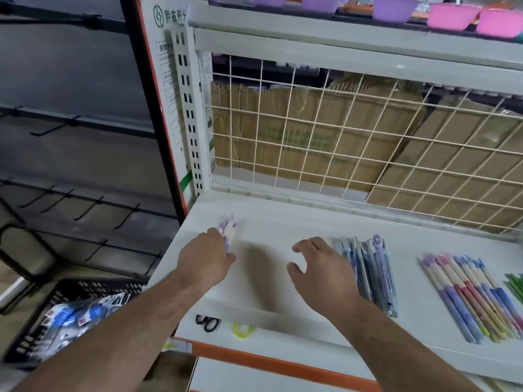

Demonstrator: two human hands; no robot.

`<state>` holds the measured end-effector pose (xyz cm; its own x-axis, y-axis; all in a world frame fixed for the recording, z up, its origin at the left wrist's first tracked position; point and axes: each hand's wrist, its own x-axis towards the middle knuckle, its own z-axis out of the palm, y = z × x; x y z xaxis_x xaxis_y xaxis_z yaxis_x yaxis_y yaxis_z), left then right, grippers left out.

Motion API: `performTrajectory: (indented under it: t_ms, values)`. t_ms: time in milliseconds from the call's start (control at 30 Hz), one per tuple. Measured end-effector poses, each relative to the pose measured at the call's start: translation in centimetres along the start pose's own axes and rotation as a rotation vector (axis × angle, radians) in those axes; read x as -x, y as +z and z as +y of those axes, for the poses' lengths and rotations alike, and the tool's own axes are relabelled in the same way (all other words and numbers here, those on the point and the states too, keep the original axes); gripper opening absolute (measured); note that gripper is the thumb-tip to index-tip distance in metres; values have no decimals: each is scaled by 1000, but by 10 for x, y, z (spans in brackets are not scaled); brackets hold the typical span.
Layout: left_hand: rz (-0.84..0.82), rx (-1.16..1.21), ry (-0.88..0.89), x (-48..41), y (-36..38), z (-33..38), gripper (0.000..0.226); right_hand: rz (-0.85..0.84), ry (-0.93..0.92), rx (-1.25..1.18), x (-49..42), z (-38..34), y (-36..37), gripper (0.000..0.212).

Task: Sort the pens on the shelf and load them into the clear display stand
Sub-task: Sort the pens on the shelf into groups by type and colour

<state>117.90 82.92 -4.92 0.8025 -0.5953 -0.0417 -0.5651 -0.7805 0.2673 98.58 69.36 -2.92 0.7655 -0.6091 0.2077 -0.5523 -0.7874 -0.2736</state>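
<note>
From the head view, the left hand (208,257) curls its fingers round a small bunch of purple-tipped pens (229,232) near the shelf's (271,222) back left corner; motion blur hides how many. The right hand (319,268) hangs wide and loose, holding nothing, just beside a heap of blue pens (368,275) at mid-shelf. A fan of mixed-colour pens (467,295) lies further right, and green pens (515,287) lie at the right edge. The clear display stand cannot be made out with certainty.

The pens look light, stiff and smooth, likely to roll or slip from a loose bunch. Taking them across mid-barrel, tips aligned, seems the safest hold.

The shelf is flat, white and glossy, with a raised front lip. Below that lip lie scissors (208,323) and a roll of tape (242,329). A wire grid (339,154) backs the shelf, with cardboard boxes (283,131) behind it. Bowls (452,15) sit on the level above. A black crate (34,335) of packets stands lower left.
</note>
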Motion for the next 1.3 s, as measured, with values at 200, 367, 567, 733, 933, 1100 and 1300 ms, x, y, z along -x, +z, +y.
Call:
performTrajectory:
  t_ms: [200, 367, 567, 733, 933, 1100, 1300]
  values:
    - [-92, -19, 12, -9, -2, 11, 14, -54, 45, -2, 2, 2, 1, 32]
    - [-146, -173, 99, -10, 7, 30, 26, -78, 92, 1, 12, 12, -3, 32]
    - [-164, -249, 205, -5, 12, 54, 19, -77, 125, -4, 26, 23, -8, 31]
    - [-431, 481, 121, 3, 3, 93, 32, -71, 179, -159, 34, 35, -20, 23]
    - [-647, 1016, 40, 33, -5, 157, 30, -80, 274, -517, 42, 60, -50, 21]
    - [-674, 1100, 36, 63, 12, 209, 20, -114, 336, -627, 62, 101, -73, 22]
    - [-671, 1093, 76, 99, 35, 270, 17, -186, 417, -773, 89, 159, -92, 18]
